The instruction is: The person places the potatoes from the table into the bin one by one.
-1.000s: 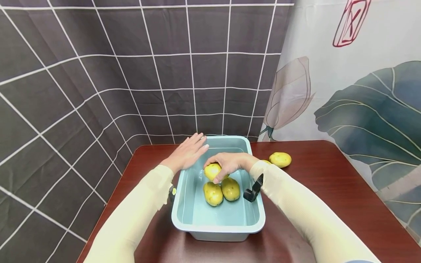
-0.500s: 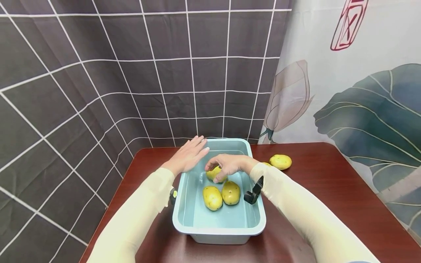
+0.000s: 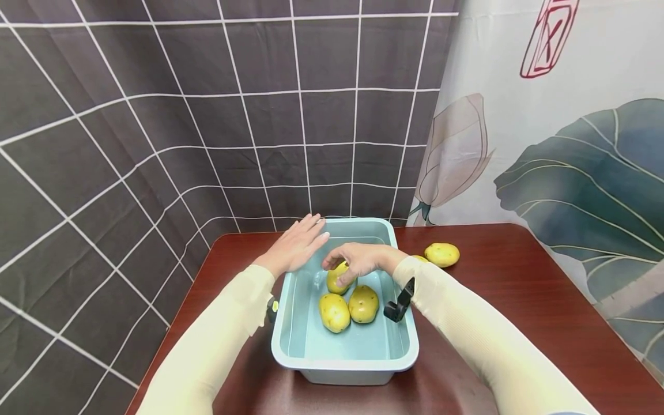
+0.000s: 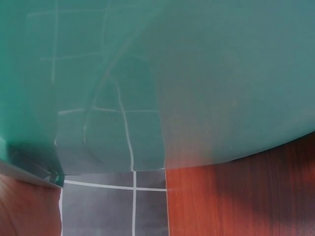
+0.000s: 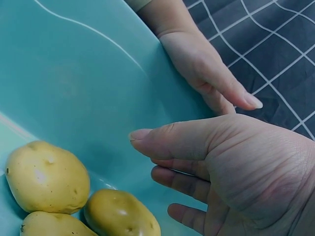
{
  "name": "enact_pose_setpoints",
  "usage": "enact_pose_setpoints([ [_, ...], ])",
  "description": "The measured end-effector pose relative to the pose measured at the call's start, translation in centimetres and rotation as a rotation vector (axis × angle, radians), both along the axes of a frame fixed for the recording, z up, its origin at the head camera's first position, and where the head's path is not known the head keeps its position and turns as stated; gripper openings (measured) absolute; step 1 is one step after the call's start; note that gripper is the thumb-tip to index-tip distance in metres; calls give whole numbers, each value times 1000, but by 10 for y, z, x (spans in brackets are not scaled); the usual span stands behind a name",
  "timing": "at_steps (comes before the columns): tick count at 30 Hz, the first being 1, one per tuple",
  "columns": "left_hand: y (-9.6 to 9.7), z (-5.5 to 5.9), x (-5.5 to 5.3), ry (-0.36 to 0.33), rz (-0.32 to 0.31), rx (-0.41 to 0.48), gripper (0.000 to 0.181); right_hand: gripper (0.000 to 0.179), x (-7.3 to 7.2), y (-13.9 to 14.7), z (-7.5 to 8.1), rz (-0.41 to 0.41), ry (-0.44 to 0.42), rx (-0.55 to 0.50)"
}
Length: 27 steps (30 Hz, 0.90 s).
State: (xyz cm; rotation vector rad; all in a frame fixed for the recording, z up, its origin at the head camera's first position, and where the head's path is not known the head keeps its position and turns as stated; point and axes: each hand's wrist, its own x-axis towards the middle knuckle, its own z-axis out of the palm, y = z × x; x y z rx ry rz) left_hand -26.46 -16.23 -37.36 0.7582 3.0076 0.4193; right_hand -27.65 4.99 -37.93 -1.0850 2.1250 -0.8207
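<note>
Three yellow potatoes lie close together in a light blue plastic basin: a front left potato, a front right potato and a rear potato partly hidden by my right hand. That hand hovers over the rear potato with its fingers loosely bent and holds nothing. In the right wrist view, a gap shows between its thumb and the potatoes. My left hand lies with straight fingers along the basin's left rim.
On the reddish-brown table, right of the basin, lies another potato. A further potato is mostly hidden behind my right sleeve. A dark gridded cloth hangs behind the table and along its left side.
My right hand's fingers have let go of the rear potato, which now sits in the basin behind the other two. The left hand stays at the rim.
</note>
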Motion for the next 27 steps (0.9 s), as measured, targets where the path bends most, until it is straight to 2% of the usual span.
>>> enact_pose_setpoints([
  [17,2,-1,-1,-1,-11,-1,74,51,1,1,-1,-15,14,22],
  [27,0,1,0,-14,4,-8,72,49,-1,-1,0,-10,17,21],
])
